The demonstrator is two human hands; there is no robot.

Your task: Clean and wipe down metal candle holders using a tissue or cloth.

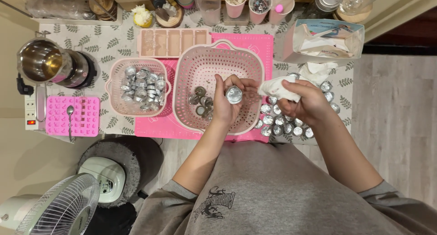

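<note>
A small round metal cup [234, 94] is pinched between the fingers of the left hand [226, 103], its open side turned up toward the camera. It is held above the large pink perforated basket [218, 62], just inside the basket's 3 o'clock half. A crumpled white cloth [278, 88] is clenched in the right hand [304, 103], fingers pressed together around it; one end of the cloth is extended toward the cup at 9 o'clock of that hand and lies just beside it.

On the basket floor, at 8 o'clock of the held cup, a few more metal cups [201, 101] are seen lying loose. Under and around the right hand, at 5 o'clock of the held cup, a cluster of shiny cups [281, 126] is set out on the table [114, 41], which is covered by a leaf-patterned cloth.

At 9 o'clock, a smaller pink basket [114, 105] is filled with similar cups. A bright pink mat [154, 126] is laid under both baskets. At 11 o'clock, a pale pink tray [170, 41] with oblong compartments is noted.

At 2 o'clock, an open paper bag [325, 41] is recorded: pale pink outside, rectangular mouth, blue and white contents visible; its print cannot be made out. Along the far edge, pink tumblers [248, 6] are ranged. At far 9 o'clock, a steel pot [43, 62] and a pink silicone mould [73, 116] with a spoon [70, 114] are seen.
</note>
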